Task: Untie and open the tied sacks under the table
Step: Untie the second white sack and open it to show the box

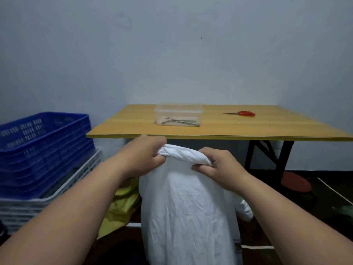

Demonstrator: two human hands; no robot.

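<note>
At the far left a stack of blue crates (44, 148) sits on a pile of grey ones (28, 209), against the wall. Next to them, low on the floor, a yellow-green sack (122, 205) lies partly hidden behind the left forearm; whether it is tied cannot be told from here.

The left hand (145, 155) has its grip clenched on the left end of the bunched top of the white sack (183, 213), fingers curled under the fabric. The sack stands upright on the floor just in front of the tabletop (219, 131) (its top rises about level with the near edge), so it is no longer tucked underneath. The right hand (219, 167) pinches the right end of the same rolled top, thumb and fingers closed on the cloth.

No cord or knot shows at the mouth, so the tie seems to be off already, though the fold between the hands may hide something. The mouth itself is not yet spread; pulling the two ends apart looks like the step in hand. A smaller white bundle (246, 211) peeks out behind the sack on the right and probably remains to be done.

On the tabletop stand a clear plastic box (178, 114) and, further right, red-handled scissors (242, 113).
</note>
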